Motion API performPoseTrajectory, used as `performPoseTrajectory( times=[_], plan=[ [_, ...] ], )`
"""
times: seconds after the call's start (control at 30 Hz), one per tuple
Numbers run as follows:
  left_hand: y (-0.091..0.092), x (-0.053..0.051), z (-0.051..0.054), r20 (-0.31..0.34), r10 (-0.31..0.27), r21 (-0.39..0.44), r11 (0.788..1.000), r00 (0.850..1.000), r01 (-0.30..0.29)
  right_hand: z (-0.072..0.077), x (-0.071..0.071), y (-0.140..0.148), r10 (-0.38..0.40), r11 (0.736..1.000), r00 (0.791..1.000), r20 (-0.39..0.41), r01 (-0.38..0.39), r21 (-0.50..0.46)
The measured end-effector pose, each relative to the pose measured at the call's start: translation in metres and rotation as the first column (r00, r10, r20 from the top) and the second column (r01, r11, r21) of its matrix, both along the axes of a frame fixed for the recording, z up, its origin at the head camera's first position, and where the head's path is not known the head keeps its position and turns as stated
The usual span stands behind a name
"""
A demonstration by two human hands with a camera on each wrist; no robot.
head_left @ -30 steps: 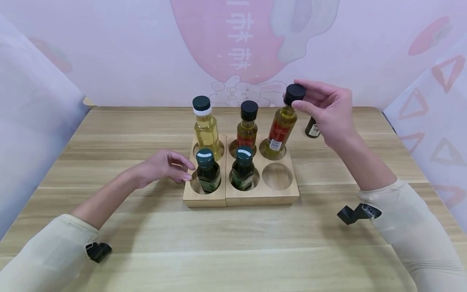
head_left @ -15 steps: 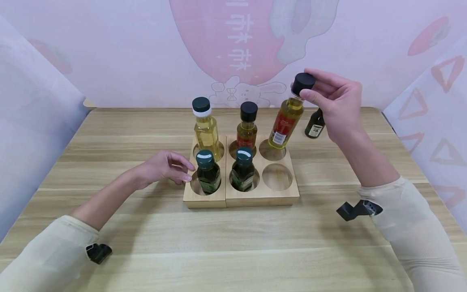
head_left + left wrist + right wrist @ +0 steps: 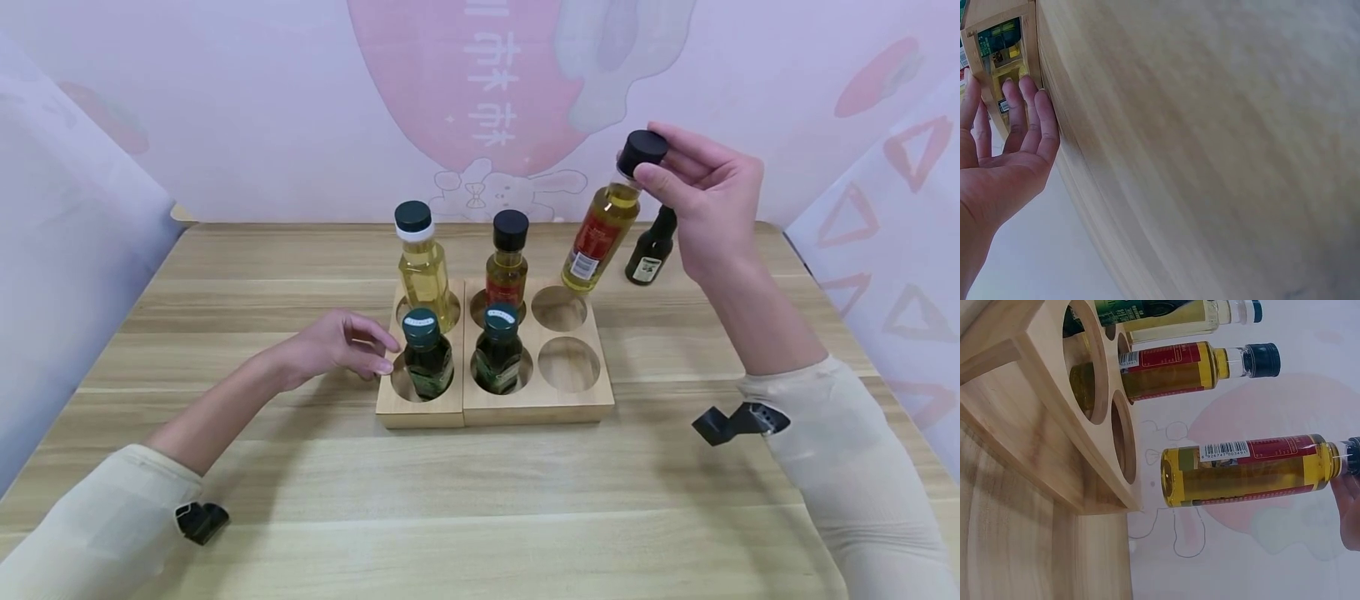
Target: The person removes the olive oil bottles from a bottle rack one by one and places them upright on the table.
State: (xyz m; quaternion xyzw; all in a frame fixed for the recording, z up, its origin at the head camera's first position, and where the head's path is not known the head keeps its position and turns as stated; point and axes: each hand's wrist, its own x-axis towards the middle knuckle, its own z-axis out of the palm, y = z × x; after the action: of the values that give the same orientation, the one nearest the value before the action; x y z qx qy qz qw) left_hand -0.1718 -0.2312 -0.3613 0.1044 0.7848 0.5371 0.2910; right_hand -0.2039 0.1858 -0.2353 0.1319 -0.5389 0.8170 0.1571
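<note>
By its black cap, my right hand (image 3: 708, 204) grips an oil bottle (image 3: 600, 233) with a red label and golden oil. It hangs tilted, its base clear of the back right hole of a wooden rack (image 3: 540, 414), as the right wrist view also shows. My left hand (image 3: 326, 348), fingers loosely bent, rests against the rack's left side. In the rack stand a pale oil bottle (image 3: 426, 275), a second red-labelled oil bottle (image 3: 507, 271) and two dark green-capped bottles, one left (image 3: 429, 367) and one in the middle (image 3: 498, 362).
A small dark bottle (image 3: 649, 254) with a pale label stands behind the rack at the right, partly behind my right hand. The rack's front right hole (image 3: 570, 364) holds no bottle. A printed curtain (image 3: 300, 108) rises behind the wooden table (image 3: 480, 508).
My right hand has lifted the red-labelled oil bottle out of the back right hole and carried it up and to the right. The left hand has stayed in place.
</note>
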Motion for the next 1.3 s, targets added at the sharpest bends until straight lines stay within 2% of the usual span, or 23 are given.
performPoseTrajectory(
  times=[0.2, 0.73, 1.03, 1.3],
  plan=[
    [0.0, 0.0, 0.0, 0.001, -0.002, -0.002, 1.0, 1.0, 0.002, 0.001, -0.003, 0.002, -0.02, 1.0, 0.999, 0.024, 0.02, -0.012],
    [0.0, -0.001, 0.002, -0.001, -0.006, -0.011, 1.0, 1.0, 0.006, -0.002, -0.017, 0.007, -0.083, 0.995, 0.996, 0.027, 0.085, -0.049],
    [0.0, -0.001, 0.001, -0.007, -0.006, -0.009, 1.0, 1.0, 0.006, -0.011, -0.025, 0.009, -0.132, 0.991, 0.991, 0.022, 0.132, -0.005],
    [-0.001, -0.001, 0.003, -0.003, -0.009, -0.012, 1.0, 1.0, 0.009, -0.018, -0.031, 0.009, -0.137, 0.991, 0.99, 0.026, 0.136, 0.01]
  ],
)
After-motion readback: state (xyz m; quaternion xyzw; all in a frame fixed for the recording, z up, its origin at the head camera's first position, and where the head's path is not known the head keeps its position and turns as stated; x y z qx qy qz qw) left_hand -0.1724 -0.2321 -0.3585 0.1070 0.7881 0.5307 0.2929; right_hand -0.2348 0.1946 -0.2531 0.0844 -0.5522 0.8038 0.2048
